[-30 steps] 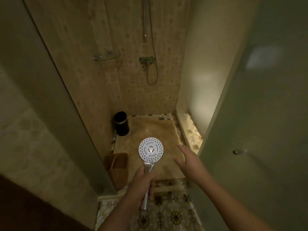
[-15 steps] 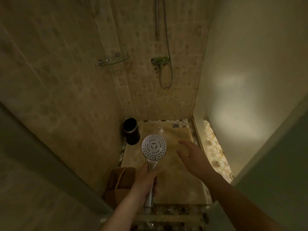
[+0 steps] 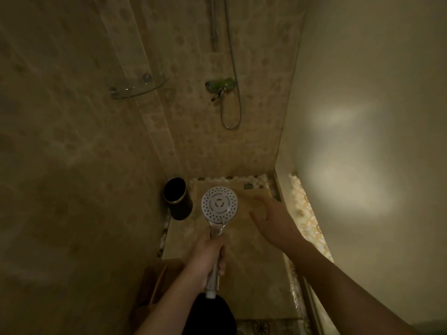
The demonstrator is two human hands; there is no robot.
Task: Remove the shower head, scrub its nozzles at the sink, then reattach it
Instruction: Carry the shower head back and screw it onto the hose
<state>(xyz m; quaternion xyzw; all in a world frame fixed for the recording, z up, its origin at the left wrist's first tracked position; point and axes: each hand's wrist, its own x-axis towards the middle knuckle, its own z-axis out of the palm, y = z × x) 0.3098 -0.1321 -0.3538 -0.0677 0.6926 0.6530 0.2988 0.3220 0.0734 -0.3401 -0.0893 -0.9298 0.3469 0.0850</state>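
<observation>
White round shower head point(image 3: 219, 204), chrome handle, nozzles up.

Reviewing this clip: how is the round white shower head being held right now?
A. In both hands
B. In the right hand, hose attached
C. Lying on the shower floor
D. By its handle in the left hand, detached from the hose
D: the left hand wraps the chrome handle of the round white shower head, whose bottom end is bare, while the right hand hangs open beside it.
</observation>
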